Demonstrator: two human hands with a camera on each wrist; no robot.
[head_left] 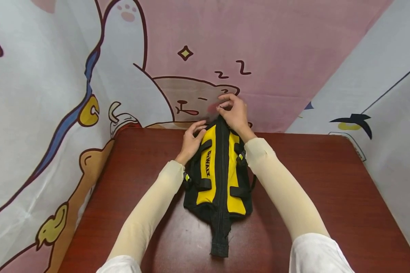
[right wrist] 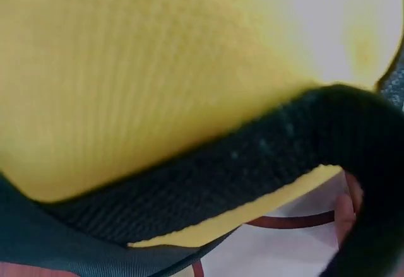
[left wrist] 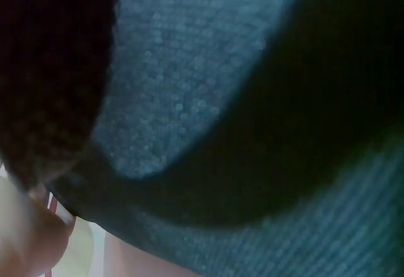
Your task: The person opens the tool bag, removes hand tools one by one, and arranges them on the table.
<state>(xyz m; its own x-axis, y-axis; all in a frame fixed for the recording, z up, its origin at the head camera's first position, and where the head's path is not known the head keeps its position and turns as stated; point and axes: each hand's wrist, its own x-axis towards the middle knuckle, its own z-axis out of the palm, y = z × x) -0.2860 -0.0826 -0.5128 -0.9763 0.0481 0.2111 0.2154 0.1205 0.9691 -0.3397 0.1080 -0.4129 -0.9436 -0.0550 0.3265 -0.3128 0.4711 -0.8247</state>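
A black and yellow DEWALT tool bag (head_left: 207, 189) lies lengthwise on the table, its black zipper (head_left: 222, 163) running along the top. At the bag's far left corner, my left hand (head_left: 191, 141) holds the edge between thumb and fingers. My right hand (head_left: 237, 115) pinches the far end of the zipper; a small dark bit shows at the fingertips. Dark fabric (left wrist: 170, 69) of the bag fills the left wrist view, with a blurred fingertip (left wrist: 31, 239) at lower left. The right wrist view holds the yellow panel (right wrist: 139, 81) and a black handle strap (right wrist: 214, 173).
The reddish-brown table (head_left: 314, 174) ends at the back against a cloth backdrop (head_left: 276, 49) with cartoon animals. Similar cloth hangs at both sides. Toward me, the bag's zipper tab (head_left: 220, 242) sticks out over the tabletop. A side buckle (head_left: 187, 177) hangs by the left wrist.
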